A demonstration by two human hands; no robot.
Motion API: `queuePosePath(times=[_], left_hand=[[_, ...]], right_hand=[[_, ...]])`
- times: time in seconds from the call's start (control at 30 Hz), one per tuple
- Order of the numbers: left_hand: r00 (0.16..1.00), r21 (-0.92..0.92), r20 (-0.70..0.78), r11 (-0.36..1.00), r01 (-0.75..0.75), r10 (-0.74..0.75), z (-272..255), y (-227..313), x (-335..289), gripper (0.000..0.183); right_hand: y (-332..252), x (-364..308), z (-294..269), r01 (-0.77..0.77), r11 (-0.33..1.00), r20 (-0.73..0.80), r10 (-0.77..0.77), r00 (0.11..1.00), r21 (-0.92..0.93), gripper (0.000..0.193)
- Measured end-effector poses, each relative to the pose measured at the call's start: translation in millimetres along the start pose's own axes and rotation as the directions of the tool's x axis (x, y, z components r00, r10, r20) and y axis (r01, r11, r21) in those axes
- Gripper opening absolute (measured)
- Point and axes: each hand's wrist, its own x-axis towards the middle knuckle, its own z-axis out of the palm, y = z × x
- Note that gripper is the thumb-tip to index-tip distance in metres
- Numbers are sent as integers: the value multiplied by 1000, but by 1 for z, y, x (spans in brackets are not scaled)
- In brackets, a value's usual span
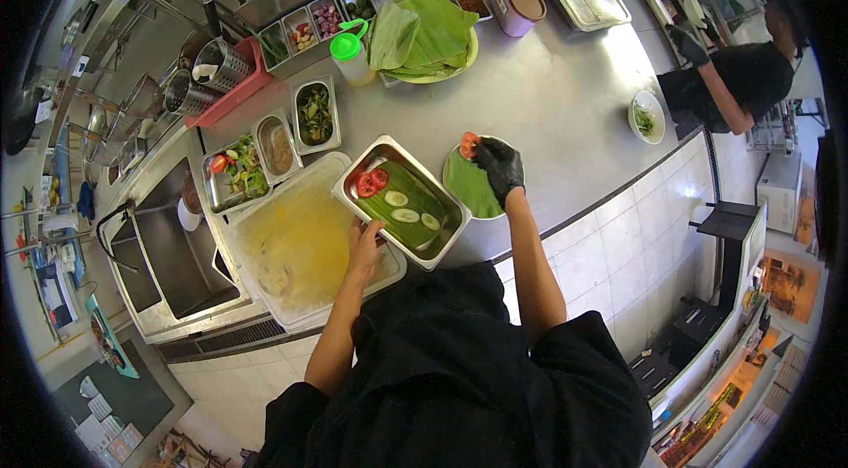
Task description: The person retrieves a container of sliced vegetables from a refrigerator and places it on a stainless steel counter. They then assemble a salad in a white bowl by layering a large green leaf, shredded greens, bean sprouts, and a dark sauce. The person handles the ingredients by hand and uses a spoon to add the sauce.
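My bare left hand (363, 245) grips the near-left rim of a steel pan (451, 241). Inside the tilted pan lies a strip of green leaf (408, 194) with red tomato slices (372, 182) and several cucumber slices (405, 215). To its right, my right hand (501, 169), in a black glove, pinches a tomato slice (469, 144) at the far-left edge of a round plate. Green leaf (468, 188) lines that plate, and my glove hides part of its right side.
A yellow-stained cutting board (291, 238) lies left of the pan, beside steel containers of greens (314, 114). Farther back are a leaf-piled bowl (428, 39), a green-capped bottle (346, 48) and a lilac tub (519, 4). At right, a co-worker (733, 79) stands near a white bowl (647, 118).
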Motion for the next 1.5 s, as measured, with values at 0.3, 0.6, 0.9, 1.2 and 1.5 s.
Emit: queuePosePath(times=[0.3, 0.6, 0.9, 1.2, 1.5], left_hand=[[996, 40, 54, 996, -78, 75, -14, -10, 8, 46], [998, 16, -69, 1000, 2, -1, -14, -6, -7, 51], [996, -16, -48, 997, -78, 77, -36, 8, -21, 45], [993, -52, -30, 992, -116, 114, -69, -1, -20, 36], [988, 17, 129, 997, -82, 79, -45, 14, 0, 32]], right_hand=[[99, 40, -33, -156, 980, -79, 147, 986, -127, 26], [35, 3, -10, -118, 732, -251, -75, 965, -671, 32], [53, -40, -93, -476, 667, -434, 247, 867, -572, 53], [179, -18, -108, -97, 865, -209, -9, 978, -492, 32], [171, -152, -115, -175, 970, -366, 226, 903, 167, 33]])
